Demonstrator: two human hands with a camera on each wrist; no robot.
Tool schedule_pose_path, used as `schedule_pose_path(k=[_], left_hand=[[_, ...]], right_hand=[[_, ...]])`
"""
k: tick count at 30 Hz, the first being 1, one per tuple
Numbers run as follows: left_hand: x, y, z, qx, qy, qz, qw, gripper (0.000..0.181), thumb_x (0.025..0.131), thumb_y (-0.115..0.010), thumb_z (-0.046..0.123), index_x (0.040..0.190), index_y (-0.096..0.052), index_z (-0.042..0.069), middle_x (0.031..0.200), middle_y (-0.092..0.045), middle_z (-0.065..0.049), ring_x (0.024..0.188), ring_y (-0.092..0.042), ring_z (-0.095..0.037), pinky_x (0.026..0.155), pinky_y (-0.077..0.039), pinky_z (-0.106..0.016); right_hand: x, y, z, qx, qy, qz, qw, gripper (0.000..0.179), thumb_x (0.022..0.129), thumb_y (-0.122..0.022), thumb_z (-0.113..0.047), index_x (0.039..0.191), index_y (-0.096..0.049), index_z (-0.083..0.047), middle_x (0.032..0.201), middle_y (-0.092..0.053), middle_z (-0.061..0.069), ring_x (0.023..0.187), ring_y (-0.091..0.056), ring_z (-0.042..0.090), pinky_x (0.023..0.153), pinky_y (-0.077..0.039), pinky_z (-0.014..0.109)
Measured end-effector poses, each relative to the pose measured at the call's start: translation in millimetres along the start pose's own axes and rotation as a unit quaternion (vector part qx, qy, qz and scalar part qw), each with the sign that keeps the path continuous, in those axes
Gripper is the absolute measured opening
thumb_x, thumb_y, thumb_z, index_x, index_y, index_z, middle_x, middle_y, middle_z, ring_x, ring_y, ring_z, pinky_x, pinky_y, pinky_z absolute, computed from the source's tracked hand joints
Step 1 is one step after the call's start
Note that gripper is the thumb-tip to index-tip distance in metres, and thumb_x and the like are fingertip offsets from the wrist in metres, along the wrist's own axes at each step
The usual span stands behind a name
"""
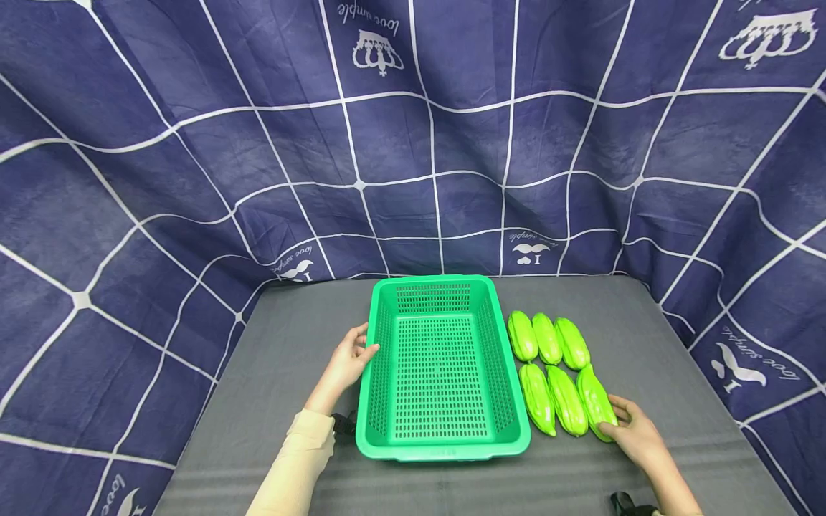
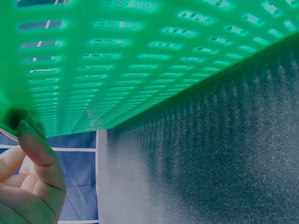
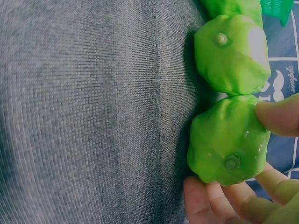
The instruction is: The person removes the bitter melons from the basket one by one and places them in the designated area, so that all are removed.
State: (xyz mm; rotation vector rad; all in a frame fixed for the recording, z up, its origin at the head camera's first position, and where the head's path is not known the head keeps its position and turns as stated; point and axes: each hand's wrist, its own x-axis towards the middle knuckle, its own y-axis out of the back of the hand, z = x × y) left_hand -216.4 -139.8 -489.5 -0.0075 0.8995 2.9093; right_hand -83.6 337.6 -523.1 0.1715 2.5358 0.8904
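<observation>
A green plastic basket (image 1: 442, 373) with slotted walls stands on the grey table. My left hand (image 1: 347, 358) pinches its left rim, thumb over the edge and fingers outside; the left wrist view has that hand (image 2: 32, 177) beside the basket's slotted wall (image 2: 117, 60). To the basket's right, several glossy, ridged bitter melons lie in two rows. My right hand (image 1: 635, 430) holds the front-right bitter melon (image 1: 595, 401). In the right wrist view, the thumb is on one side of this bitter melon (image 3: 229, 140) and fingers curl round the other. Another bitter melon (image 3: 233, 56) touches it.
The back row of bitter melons (image 1: 547, 337) sits close to the basket's right wall. Grey cloth covers the table (image 1: 297, 322). A blue curtain (image 1: 464, 143) with white grid lines hangs behind and along both sides.
</observation>
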Motion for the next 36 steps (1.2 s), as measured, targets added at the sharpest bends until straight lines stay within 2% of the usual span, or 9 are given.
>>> schedule_pose_path(k=[9, 16, 22, 26, 31, 36], left_hand=[[0.7, -0.9, 1.0, -0.015, 0.008, -0.007, 0.9998, 0.059, 0.098, -0.062, 0.014, 0.148, -0.037, -0.002, 0.121, -0.061, -0.023, 0.090, -0.064, -0.026, 0.074, -0.052, -0.039], [2.3, -0.2, -1.1, -0.016, 0.009, -0.007, 0.9998, 0.058, 0.098, -0.062, 0.015, 0.148, -0.037, -0.002, 0.121, -0.061, -0.023, 0.092, -0.065, -0.028, 0.074, -0.053, -0.040], [3.9, -1.0, -4.2, -0.018, 0.016, 0.000, 0.9997, 0.058, 0.098, -0.062, 0.017, 0.148, -0.038, -0.001, 0.119, -0.063, -0.022, 0.093, -0.065, -0.028, 0.076, -0.053, -0.040], [3.2, -0.3, -3.4, -0.012, 0.027, -0.002, 0.9996, 0.060, 0.099, -0.061, 0.020, 0.150, -0.035, -0.001, 0.123, -0.061, -0.023, 0.097, -0.064, -0.029, 0.079, -0.053, -0.043], [-0.3, 2.1, -2.7, -0.008, 0.040, -0.001, 0.9992, 0.065, 0.099, -0.060, 0.021, 0.151, -0.030, -0.002, 0.130, -0.057, -0.026, 0.108, -0.063, -0.037, 0.087, -0.053, -0.049], [-3.1, 5.0, -3.0, -0.007, 0.035, -0.007, 0.9993, 0.062, 0.099, -0.060, 0.020, 0.150, -0.033, -0.002, 0.131, -0.057, -0.025, 0.109, -0.063, -0.037, 0.086, -0.054, -0.046]], right_hand=[[0.6, -0.8, 3.6, 0.006, 0.012, -0.001, 0.9999, 0.081, 0.089, -0.068, -0.016, 0.146, -0.022, 0.018, 0.141, -0.037, 0.043, 0.127, -0.043, 0.055, 0.095, -0.048, 0.051], [-0.2, 4.2, -4.8, -0.014, 0.018, 0.006, 0.9997, 0.083, 0.092, -0.066, -0.026, 0.147, -0.021, 0.017, 0.145, -0.031, 0.042, 0.130, -0.038, 0.057, 0.101, -0.042, 0.059], [-1.6, 12.4, -26.1, -0.024, 0.026, 0.027, 0.9990, 0.080, 0.094, -0.063, -0.028, 0.150, -0.021, 0.011, 0.151, -0.024, 0.039, 0.136, -0.031, 0.056, 0.107, -0.033, 0.063], [-3.4, 15.9, -44.3, -0.020, 0.036, 0.027, 0.9988, 0.080, 0.096, -0.061, -0.032, 0.153, -0.019, 0.006, 0.154, -0.021, 0.035, 0.138, -0.030, 0.053, 0.107, -0.033, 0.064], [-7.1, 12.3, -69.0, -0.014, 0.079, 0.036, 0.9961, 0.075, 0.098, -0.061, -0.032, 0.152, -0.023, 0.004, 0.153, -0.027, 0.033, 0.135, -0.036, 0.051, 0.103, -0.037, 0.063], [-6.3, 3.1, -91.7, 0.013, 0.127, 0.040, 0.9910, 0.070, 0.098, -0.062, -0.029, 0.149, -0.030, 0.004, 0.152, -0.033, 0.029, 0.134, -0.041, 0.048, 0.102, -0.040, 0.061]])
